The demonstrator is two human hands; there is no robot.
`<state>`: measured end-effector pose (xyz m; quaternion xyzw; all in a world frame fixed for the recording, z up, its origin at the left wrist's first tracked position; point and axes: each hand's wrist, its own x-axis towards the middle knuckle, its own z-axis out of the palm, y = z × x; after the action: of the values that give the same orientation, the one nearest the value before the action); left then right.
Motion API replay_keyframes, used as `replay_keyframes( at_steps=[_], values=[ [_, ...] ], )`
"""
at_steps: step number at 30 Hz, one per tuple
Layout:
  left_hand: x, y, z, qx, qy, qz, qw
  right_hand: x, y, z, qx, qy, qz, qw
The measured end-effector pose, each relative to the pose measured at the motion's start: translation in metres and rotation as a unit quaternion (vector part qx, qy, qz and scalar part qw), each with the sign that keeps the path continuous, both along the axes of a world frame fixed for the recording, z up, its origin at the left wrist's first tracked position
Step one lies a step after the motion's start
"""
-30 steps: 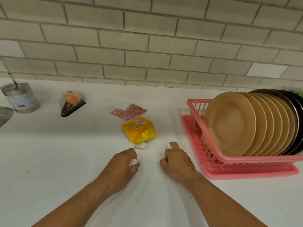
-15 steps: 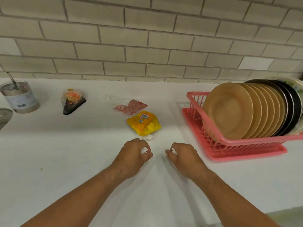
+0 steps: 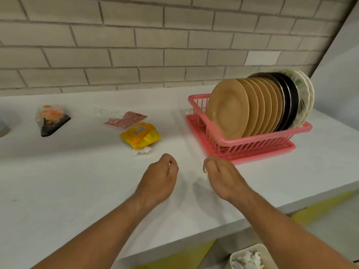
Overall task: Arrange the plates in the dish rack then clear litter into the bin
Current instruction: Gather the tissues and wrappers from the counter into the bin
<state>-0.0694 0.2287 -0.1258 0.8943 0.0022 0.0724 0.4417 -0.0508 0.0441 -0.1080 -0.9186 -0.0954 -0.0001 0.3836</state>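
Note:
Tan plates [image 3: 229,111], black plates [image 3: 289,100] and white patterned plates [image 3: 305,94] stand upright in the pink dish rack [image 3: 252,141] at the right. Litter lies on the white counter: a yellow wrapper [image 3: 140,134], a red wrapper [image 3: 126,120], a white paper scrap [image 3: 142,151] and a clear packet with orange and black contents [image 3: 51,120]. My left hand [image 3: 161,179] and my right hand [image 3: 221,175] hover over the counter as curled fists; whatever they grip is hidden. A bin [image 3: 250,259] with white litter shows below the counter edge.
A brick wall backs the counter. A crumpled clear plastic piece [image 3: 103,111] lies behind the red wrapper. The counter's front edge [image 3: 252,218] runs diagonally at the lower right, with floor and a yellow strip beneath it.
Both fists, which pinched white scraps from the counter, have lifted and drawn back toward the front edge. The view swung right and down; the bin appeared, and the tin can left view.

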Motion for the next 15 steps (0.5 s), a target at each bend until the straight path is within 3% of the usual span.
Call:
replay_keyframes(
  at_steps=[7,15],
  values=[
    [-0.028,-0.113,-0.004,-0.009,-0.028,0.028,0.999,-0.020,-0.115,-0.006,0.020,0.066,0.020,0.997],
    [-0.071,-0.199,-0.013,-0.056,-0.035,-0.037,0.997,-0.052,-0.201,-0.019,0.058,0.112,0.006,0.992]
  ],
)
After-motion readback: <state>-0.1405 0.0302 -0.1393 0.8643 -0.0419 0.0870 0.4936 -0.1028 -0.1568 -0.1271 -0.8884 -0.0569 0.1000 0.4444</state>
